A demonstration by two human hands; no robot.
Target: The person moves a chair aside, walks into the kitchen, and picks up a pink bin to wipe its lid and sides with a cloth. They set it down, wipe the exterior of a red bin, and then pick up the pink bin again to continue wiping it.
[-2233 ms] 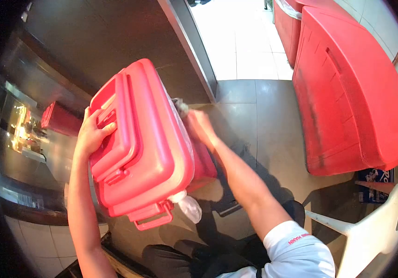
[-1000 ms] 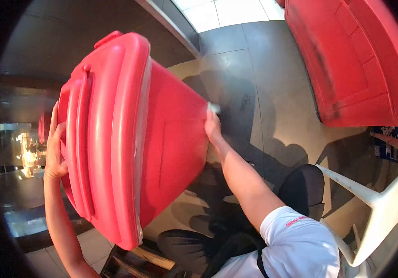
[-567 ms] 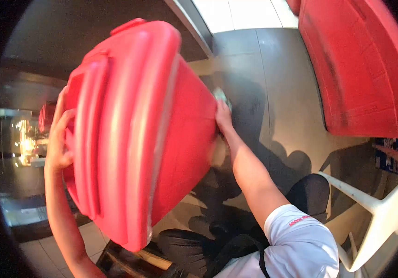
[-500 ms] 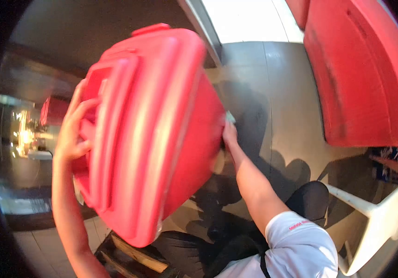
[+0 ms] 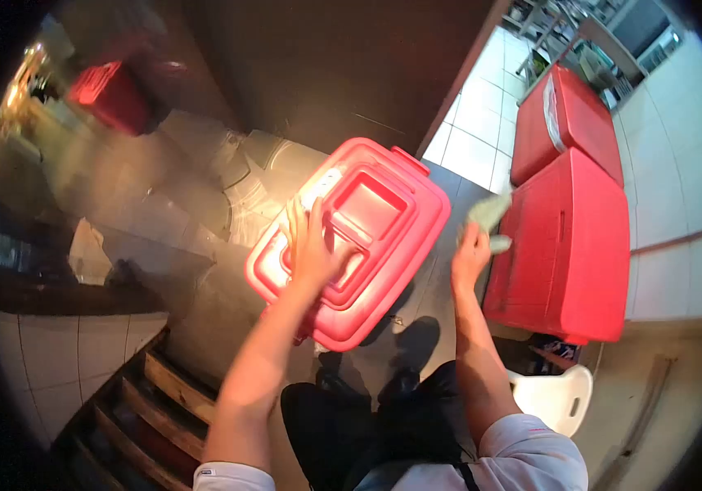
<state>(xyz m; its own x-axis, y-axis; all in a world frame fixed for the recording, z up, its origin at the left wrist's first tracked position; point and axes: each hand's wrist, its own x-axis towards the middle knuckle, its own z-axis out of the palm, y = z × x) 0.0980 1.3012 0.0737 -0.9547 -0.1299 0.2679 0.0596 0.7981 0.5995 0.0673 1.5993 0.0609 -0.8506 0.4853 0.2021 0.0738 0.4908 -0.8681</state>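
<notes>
Red bin — glossy, apparently upright

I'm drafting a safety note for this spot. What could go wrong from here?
Only the left hand is on the lidded red bin, so it might tip or slide if pushed. The shoes appear close to it and could get knocked. The pale cloth in the right hand might brush the red bin by the wall.

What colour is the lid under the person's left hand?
The lid is pinkish red; it shows best in the head view.
</notes>
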